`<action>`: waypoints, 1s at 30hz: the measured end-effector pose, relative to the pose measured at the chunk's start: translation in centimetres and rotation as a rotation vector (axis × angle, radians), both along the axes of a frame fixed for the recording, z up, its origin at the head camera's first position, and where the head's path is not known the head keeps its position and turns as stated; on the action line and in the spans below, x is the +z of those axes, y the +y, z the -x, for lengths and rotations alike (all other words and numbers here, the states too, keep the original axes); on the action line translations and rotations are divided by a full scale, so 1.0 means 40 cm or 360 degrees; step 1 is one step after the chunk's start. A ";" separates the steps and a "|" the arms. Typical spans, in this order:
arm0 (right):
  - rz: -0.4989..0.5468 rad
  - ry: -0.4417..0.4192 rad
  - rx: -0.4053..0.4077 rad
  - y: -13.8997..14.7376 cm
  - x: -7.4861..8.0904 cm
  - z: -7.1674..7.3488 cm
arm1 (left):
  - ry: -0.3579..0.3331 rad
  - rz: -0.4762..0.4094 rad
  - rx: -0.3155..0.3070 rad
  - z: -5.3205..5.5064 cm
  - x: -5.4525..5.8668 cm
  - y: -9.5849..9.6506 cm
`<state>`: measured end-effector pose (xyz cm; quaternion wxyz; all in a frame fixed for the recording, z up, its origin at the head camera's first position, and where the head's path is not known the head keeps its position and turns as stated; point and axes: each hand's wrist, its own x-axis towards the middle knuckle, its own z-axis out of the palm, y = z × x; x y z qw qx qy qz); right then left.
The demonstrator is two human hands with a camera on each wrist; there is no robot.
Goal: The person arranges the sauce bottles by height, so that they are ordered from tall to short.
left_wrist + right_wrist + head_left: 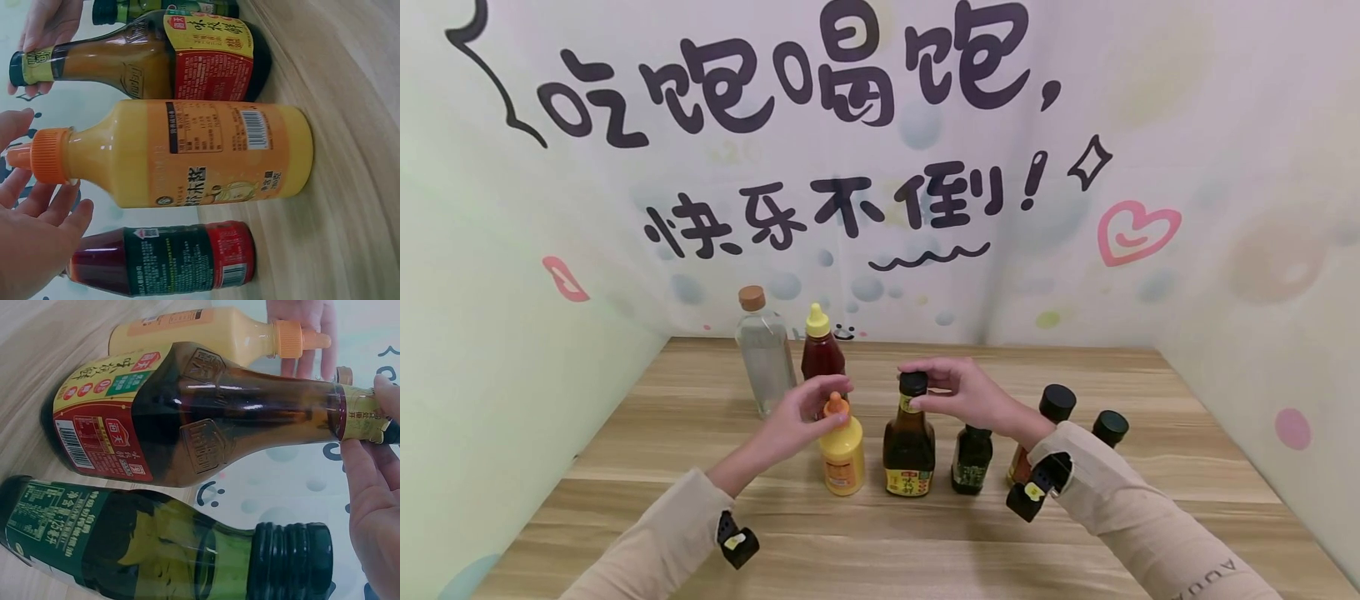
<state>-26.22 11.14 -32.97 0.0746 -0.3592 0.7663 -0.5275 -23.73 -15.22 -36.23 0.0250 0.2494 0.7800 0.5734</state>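
Observation:
My left hand [797,418] is at the top of a yellow mustard squeeze bottle [843,457], its thumb and fingers spread loosely around the orange nozzle [51,155]. The left wrist view shows a gap between the thumb and the cap. To the right stands a brown soy sauce bottle [909,443] with a black cap. My right hand [967,395] holds it by the neck, thumb on one side and fingers [362,464] on the other. Both bottles are upright on the wooden table [820,558]. A small green oil bottle [169,540] stands just right of the soy sauce.
Behind the mustard stand a red sauce bottle [823,353] with a yellow tip and a tall clear bottle [765,354] with a brown cap. Two bottles with dark caps [1057,402] are partly hidden by my right forearm. A printed cloth [865,292] hangs at the back.

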 end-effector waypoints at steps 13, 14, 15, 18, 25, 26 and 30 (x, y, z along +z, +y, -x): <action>-0.0005 0.0028 0.0014 -0.002 0.000 0.002 | -0.0011 -0.0044 0.0025 0.006 -0.045 0.006; -0.0008 0.0028 0.0011 -0.002 0.001 0.002 | -0.0004 -0.0045 0.0032 0.007 -0.047 0.006; -0.0006 0.0034 0.0013 -0.002 0.002 0.002 | -0.0003 -0.0053 0.0035 0.008 -0.049 0.006; -0.0013 0.0033 0.0005 -0.004 0.006 -0.002 | -0.0009 -0.0055 0.0042 0.011 -0.054 0.002; -0.0029 0.0053 -0.0001 -0.004 0.008 -0.004 | -0.0048 -0.0015 0.0044 0.022 -0.056 -0.003; -0.0031 0.0051 0.0001 -0.004 0.009 -0.005 | -0.0057 -0.0014 0.0042 0.023 -0.056 -0.003; -0.0034 0.0031 0.0018 -0.003 0.011 -0.005 | -0.0069 -0.0021 0.0040 0.012 -0.039 0.001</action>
